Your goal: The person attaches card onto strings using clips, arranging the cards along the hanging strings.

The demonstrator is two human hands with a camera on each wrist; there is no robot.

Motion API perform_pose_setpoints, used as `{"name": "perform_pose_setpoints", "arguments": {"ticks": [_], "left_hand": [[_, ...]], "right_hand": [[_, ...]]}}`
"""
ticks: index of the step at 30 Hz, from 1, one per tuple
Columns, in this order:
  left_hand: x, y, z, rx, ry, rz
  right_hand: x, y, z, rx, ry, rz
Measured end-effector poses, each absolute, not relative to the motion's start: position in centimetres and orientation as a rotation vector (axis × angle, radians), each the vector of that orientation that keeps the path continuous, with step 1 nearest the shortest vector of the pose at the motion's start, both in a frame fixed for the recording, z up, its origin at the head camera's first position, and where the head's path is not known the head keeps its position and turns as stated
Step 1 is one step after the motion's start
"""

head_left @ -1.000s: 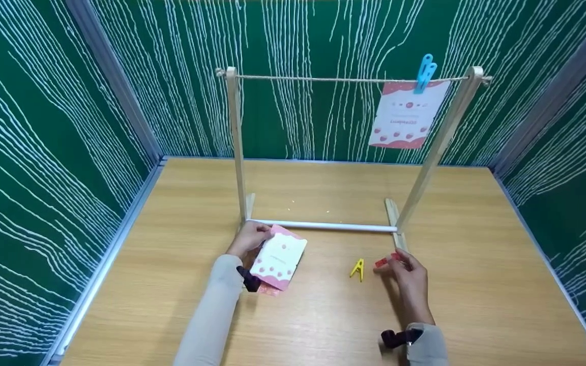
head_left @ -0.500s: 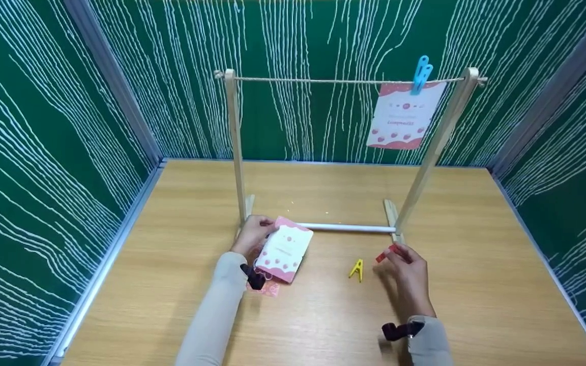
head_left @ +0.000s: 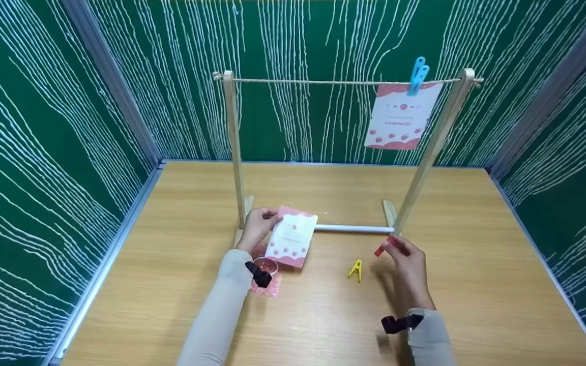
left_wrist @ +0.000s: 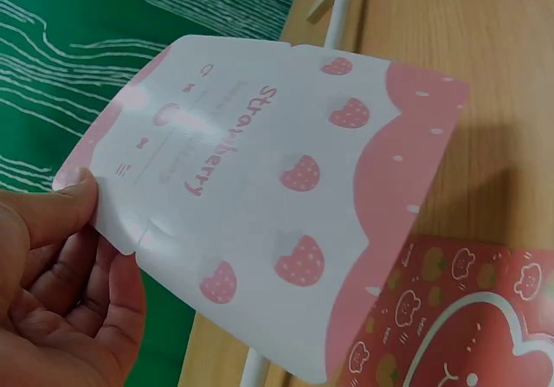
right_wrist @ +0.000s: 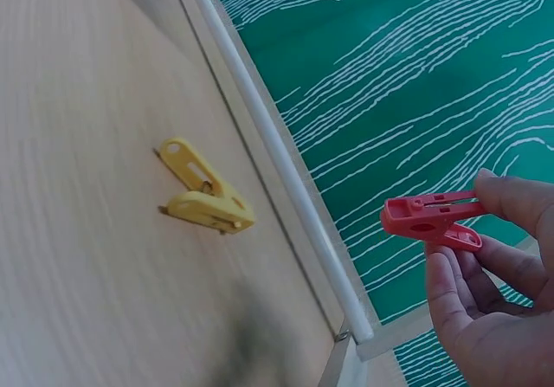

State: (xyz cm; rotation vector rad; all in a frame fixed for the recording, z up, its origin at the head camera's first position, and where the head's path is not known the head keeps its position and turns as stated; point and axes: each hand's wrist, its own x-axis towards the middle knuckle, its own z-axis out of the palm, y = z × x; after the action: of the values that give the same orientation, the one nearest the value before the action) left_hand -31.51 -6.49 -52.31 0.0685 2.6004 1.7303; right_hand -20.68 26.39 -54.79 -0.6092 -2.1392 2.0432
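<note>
My left hand (head_left: 259, 227) pinches the corner of a strawberry-printed card (head_left: 293, 238) between thumb and fingers. Pink scalloped borders and the word "strawberry" show on the card (left_wrist: 251, 188) in the left wrist view. Between the thumb and fingers of my right hand (head_left: 408, 262) is a red clothespin (right_wrist: 433, 218), held by its handle ends above the table. To the left of that hand a yellow clothespin (head_left: 356, 271) lies on the table. Under my left forearm lies a red printed card (head_left: 267, 284), partly hidden by the wrist.
A wooden stand with a left post (head_left: 234, 147), a right post (head_left: 433, 150) and a white bottom rod (head_left: 354, 229) stands on the table (head_left: 323, 325). Along its rope (head_left: 313, 81), a blue clothespin (head_left: 418, 76) holds another strawberry card (head_left: 402, 119) near the right post. Green walls surround the table.
My left hand has raised the strawberry card up and rightward, uncovering more of the red card below. My right hand has moved slightly upward with the red clothespin.
</note>
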Motion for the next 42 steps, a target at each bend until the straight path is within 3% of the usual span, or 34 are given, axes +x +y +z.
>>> {"name": "perform_pose_setpoints", "arguments": {"ticks": [42], "left_hand": [[-33.0,-2.3,-45.6,0.033,2.558,1.899]], "right_hand": [[-24.2,25.0,-47.5,-0.326,-2.282,1.919]]}}
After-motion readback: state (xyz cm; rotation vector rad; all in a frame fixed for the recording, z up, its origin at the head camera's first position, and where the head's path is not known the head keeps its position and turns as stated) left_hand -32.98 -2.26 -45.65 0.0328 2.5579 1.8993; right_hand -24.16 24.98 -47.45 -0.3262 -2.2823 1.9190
